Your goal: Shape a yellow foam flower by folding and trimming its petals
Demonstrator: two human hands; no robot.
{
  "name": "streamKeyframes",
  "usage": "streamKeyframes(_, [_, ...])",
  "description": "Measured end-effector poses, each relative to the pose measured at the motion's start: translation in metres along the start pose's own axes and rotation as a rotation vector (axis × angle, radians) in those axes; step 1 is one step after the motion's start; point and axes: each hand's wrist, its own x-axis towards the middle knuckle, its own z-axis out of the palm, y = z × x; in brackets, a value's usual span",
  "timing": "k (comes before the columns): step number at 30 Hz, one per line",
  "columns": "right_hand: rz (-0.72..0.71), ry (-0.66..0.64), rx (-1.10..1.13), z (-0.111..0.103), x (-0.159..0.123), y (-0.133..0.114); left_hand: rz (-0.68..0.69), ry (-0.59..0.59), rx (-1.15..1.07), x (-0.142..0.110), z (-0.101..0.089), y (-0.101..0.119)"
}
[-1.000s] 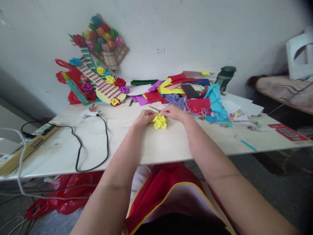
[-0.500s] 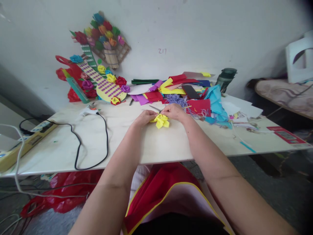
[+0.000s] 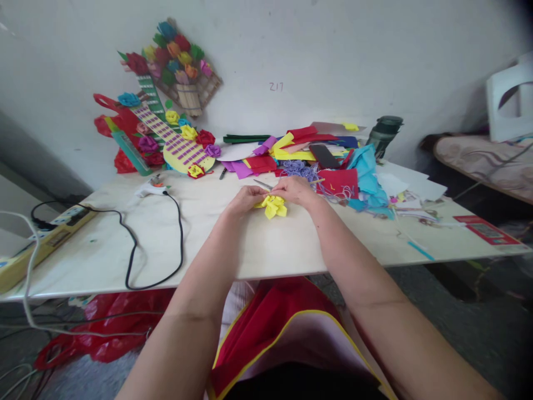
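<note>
A yellow paper flower (image 3: 275, 206) with several petals is held low over the white table, between my two hands. My left hand (image 3: 245, 199) pinches its left edge with thumb and fingers. From the other side, my right hand (image 3: 295, 190) grips the upper right part, fingers closed. Just behind the fingertips, a pointed metal blade (image 3: 262, 184), perhaps of scissors, lies on the table; its other end is hidden. A thin wooden stick (image 3: 317, 181) shows beyond the right hand. The flower's underside is covered by the fingers.
Coloured crepe paper (image 3: 291, 150), purple yarn (image 3: 297, 169) and a phone (image 3: 325, 156) lie at the back. A dark bottle (image 3: 386, 136) stands right. A glue gun (image 3: 150, 188) with a looping black cord and a power strip (image 3: 54, 239) occupy the left, before flower-decorated paper guitars (image 3: 183, 150).
Both hands stay almost in place around the yellow flower, with only slight finger movement. The whole view has shifted very slightly.
</note>
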Motion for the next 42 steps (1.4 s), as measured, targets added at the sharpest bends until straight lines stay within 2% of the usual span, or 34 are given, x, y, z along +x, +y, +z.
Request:
streamKeyframes(7, [0.000,0.005,-0.025,-0.0045,-0.0040,-0.0045,0.030,0.022,0.034,-0.0012,0.0024,0.0013])
streamKeyframes(11, [-0.019,0.037,-0.002,-0.0075,-0.0057,-0.0053,-0.035,-0.003,-0.122,-0.0009,0.0037,0.0009])
streamKeyframes(17, [-0.040,0.045,0.041,-0.0075,-0.0054,-0.0058,-0.146,0.125,-0.317,0.0058,0.0066,0.0013])
streamKeyframes(25, [-0.106,0.071,0.081,-0.0041,-0.0032,-0.0076,-0.159,0.115,-0.253,0.0036,0.0053,0.0005])
streamKeyframes(31, [-0.098,0.073,0.106,-0.0029,-0.0014,-0.0079,-0.226,0.168,-0.261,0.0038,0.0066,0.0024])
streamKeyframes(34, [-0.076,0.068,0.112,-0.0039,-0.0017,-0.0074,-0.222,0.143,-0.253,0.0044,0.0051,0.0011])
streamKeyframes(42, [-0.037,0.054,0.124,-0.0037,-0.0019,-0.0033,-0.141,-0.019,-0.215,0.0030,-0.0009,-0.0037])
